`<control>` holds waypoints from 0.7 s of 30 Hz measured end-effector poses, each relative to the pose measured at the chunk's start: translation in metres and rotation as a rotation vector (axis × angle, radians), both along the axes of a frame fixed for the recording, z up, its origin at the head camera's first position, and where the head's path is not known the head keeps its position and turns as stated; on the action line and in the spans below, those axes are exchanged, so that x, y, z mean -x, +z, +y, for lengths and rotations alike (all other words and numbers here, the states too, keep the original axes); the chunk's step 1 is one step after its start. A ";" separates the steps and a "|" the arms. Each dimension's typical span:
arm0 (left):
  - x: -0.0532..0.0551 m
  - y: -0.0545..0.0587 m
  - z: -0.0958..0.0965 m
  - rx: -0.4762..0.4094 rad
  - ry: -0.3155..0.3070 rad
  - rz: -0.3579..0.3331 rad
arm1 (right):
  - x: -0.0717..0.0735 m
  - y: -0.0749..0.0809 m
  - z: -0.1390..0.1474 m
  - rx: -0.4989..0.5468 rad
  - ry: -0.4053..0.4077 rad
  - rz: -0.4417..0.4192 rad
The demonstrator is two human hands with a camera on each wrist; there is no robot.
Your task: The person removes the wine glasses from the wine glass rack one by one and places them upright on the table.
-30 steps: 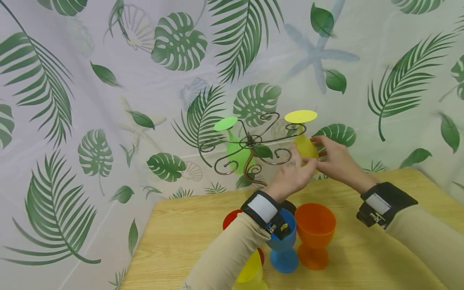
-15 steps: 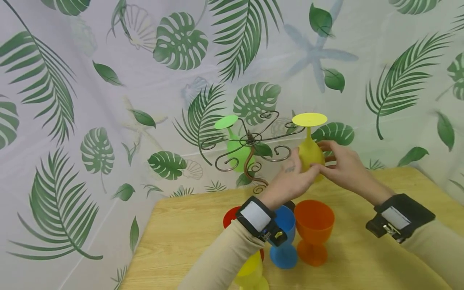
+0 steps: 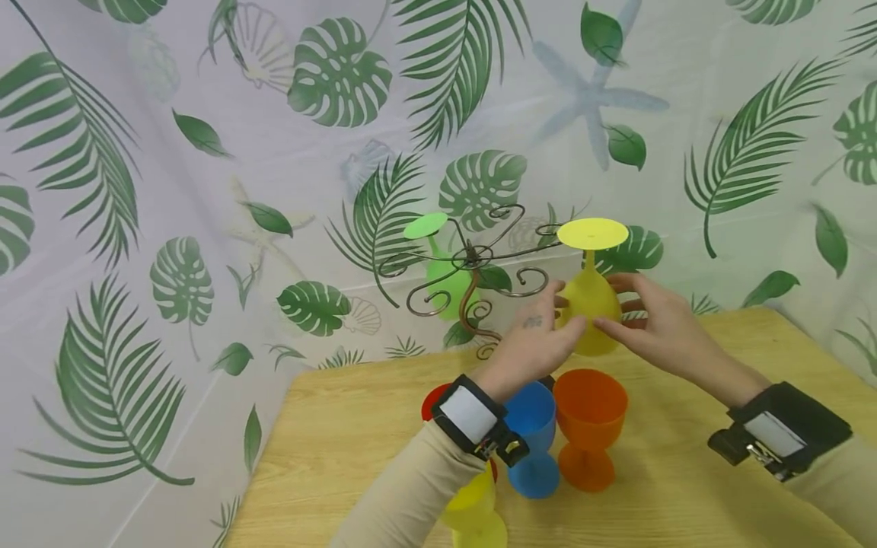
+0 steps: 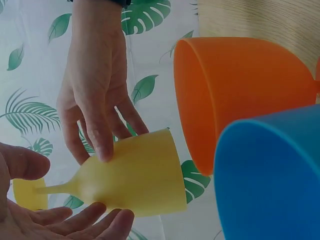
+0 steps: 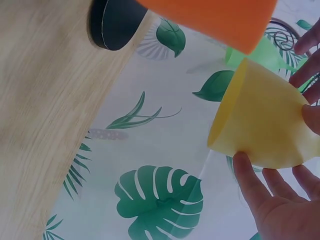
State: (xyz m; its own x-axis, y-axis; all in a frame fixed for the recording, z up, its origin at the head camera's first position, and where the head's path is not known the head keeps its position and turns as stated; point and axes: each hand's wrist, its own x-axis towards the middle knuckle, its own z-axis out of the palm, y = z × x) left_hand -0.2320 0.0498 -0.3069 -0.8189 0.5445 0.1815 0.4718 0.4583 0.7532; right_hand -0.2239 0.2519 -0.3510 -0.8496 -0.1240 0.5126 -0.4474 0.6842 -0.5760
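Observation:
A yellow plastic goblet [image 3: 591,293] is held upside down in the air, foot on top, at the right end of a wire rack [image 3: 471,256]. My right hand [image 3: 661,327] grips its bowl from the right, thumb at the front and fingers behind. From the left, my left hand [image 3: 527,342] cups the same bowl with fingers and thumb around it. In the left wrist view the left fingertips lie along the bowl's side. A green goblet [image 3: 448,285] hangs upside down on the rack's back left.
On the wooden table [image 3: 356,434] below my hands stand an orange goblet [image 3: 592,411], a blue goblet [image 3: 534,457] and a yellow goblet [image 3: 473,517]. Behind my left wrist a red goblet [image 3: 433,399] is mostly hidden. A leaf-patterned cloth [image 3: 205,396] hangs behind.
Both hands have brought the yellow goblet off the rack's right hook, rightward and slightly down toward me. The two thumbs have moved apart on the bowl. The green goblet stays on the rack.

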 end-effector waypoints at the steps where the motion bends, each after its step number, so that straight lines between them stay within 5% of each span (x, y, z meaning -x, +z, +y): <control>1: 0.000 0.000 -0.001 0.001 -0.010 0.022 | -0.002 0.000 0.000 -0.003 -0.001 0.007; 13: -0.020 0.001 -0.019 0.104 -0.131 0.281 | -0.038 0.006 -0.006 -0.032 0.035 0.079; 21: -0.046 -0.002 -0.032 0.100 -0.170 0.294 | -0.065 0.003 -0.015 -0.033 0.068 0.119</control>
